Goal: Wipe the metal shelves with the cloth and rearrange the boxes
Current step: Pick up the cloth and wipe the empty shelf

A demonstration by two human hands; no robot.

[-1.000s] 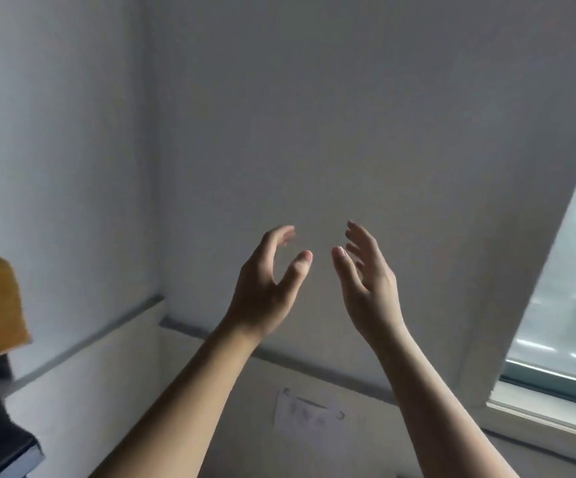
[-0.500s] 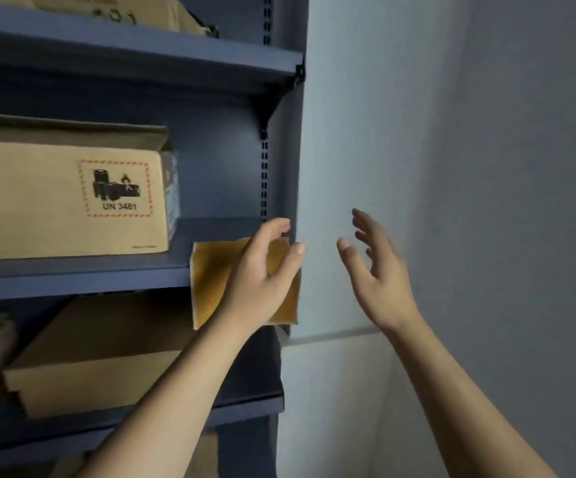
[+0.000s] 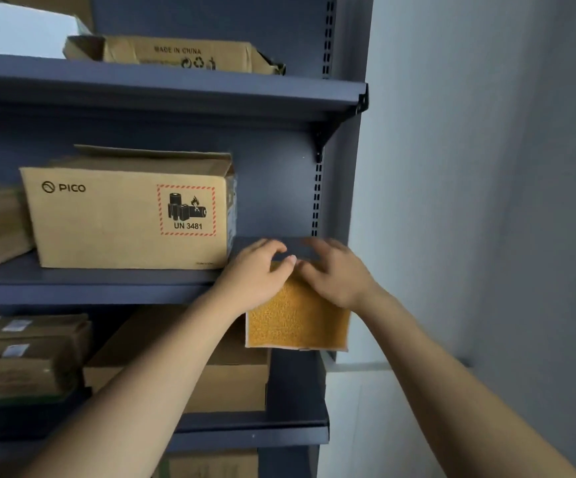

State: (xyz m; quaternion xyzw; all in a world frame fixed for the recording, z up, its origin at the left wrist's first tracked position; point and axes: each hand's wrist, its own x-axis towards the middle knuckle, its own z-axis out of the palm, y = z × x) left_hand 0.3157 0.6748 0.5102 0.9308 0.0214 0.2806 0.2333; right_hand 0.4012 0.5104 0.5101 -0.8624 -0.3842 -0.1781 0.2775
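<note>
At frame centre the yellow cloth [image 3: 297, 319] hangs over the front edge of the middle shelf [image 3: 107, 281]; the left hand [image 3: 255, 274] grips its top, the blurred right hand [image 3: 336, 276] lies straight-fingered on it. PICO box [image 3: 128, 219] at left, grey wall [image 3: 486, 201] at right

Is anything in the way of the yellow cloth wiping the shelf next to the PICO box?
Nothing visible is. The left hand and right hand touch the cloth, which hangs over the shelf's front edge; the PICO box stands apart, to its left.
</note>
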